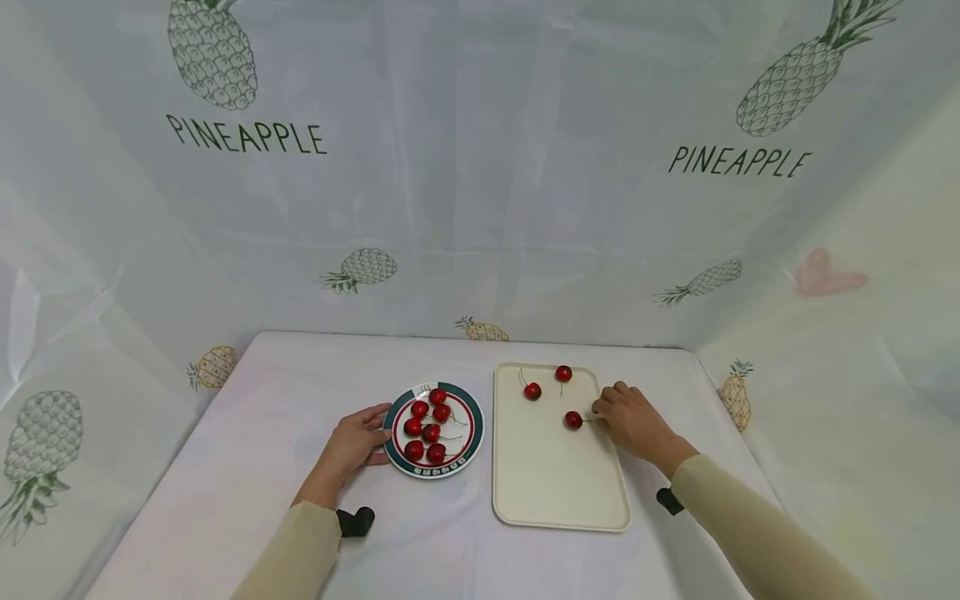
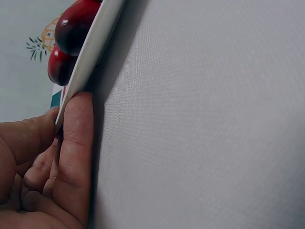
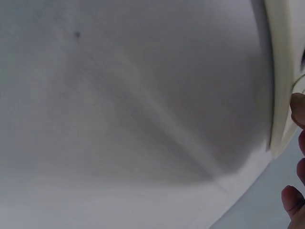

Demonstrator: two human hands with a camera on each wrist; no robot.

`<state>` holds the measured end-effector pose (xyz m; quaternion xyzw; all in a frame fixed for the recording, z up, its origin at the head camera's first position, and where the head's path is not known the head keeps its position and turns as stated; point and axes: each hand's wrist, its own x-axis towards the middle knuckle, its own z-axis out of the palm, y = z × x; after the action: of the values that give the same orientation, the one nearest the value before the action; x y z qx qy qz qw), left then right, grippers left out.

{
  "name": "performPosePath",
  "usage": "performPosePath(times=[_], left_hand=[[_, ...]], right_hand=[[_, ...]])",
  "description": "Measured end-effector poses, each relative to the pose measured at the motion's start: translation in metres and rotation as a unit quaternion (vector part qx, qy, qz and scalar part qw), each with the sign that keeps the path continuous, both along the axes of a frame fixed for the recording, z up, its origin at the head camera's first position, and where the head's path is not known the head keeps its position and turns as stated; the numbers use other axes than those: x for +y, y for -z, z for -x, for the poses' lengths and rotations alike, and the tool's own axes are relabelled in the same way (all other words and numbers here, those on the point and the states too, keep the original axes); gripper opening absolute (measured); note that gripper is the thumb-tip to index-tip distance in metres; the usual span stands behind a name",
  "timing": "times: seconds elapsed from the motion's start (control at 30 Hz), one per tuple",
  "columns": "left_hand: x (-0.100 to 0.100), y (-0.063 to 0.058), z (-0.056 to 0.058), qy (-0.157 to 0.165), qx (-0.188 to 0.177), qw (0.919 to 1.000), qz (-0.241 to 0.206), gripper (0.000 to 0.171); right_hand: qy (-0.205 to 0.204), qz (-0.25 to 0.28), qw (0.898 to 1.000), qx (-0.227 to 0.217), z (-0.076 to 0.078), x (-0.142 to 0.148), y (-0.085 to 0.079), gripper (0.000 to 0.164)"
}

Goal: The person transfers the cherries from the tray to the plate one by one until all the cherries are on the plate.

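My left hand [image 1: 354, 448] grips the left rim of a round plate [image 1: 477, 446] with a dark green band and a red ring. In the left wrist view the thumb lies over the rim and a finger [image 2: 78, 143] lies under it. Several red cherries [image 1: 431, 433] with stems sit on the plate. Over the right edge of a cream rectangular tray [image 1: 555, 492], my right hand [image 1: 633, 423] pinches the stem of a cherry [image 1: 573, 420]. The right wrist view shows only its fingertips at the border, beside the tray's rim [image 3: 281, 71].
Two more cherries lie near the tray's far end, one to the left [image 1: 532, 391] and one to the right [image 1: 563, 373]. A white cloth covers the table [image 1: 420, 533]. Behind it hangs a pineapple-printed curtain [image 1: 480, 208].
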<state>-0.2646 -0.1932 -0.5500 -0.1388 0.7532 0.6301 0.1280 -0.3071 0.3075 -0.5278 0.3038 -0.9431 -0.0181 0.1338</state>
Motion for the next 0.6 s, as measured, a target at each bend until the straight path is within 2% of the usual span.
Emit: performPosePath(times=[0.3,0.6], left_hand=[[0.001,-0.001,-0.002,-0.004,-0.003,1.0000,0.000,0.056],[0.002,0.000,-0.001,-0.004,-0.001,1.0000,-0.001,0.056]], right_hand=[[0.016,0.003,1.000,-0.012,-0.002,0.000,0.010,0.019],[-0.009,0.018,1.000,0.011,-0.001,0.002,0.013,0.016]])
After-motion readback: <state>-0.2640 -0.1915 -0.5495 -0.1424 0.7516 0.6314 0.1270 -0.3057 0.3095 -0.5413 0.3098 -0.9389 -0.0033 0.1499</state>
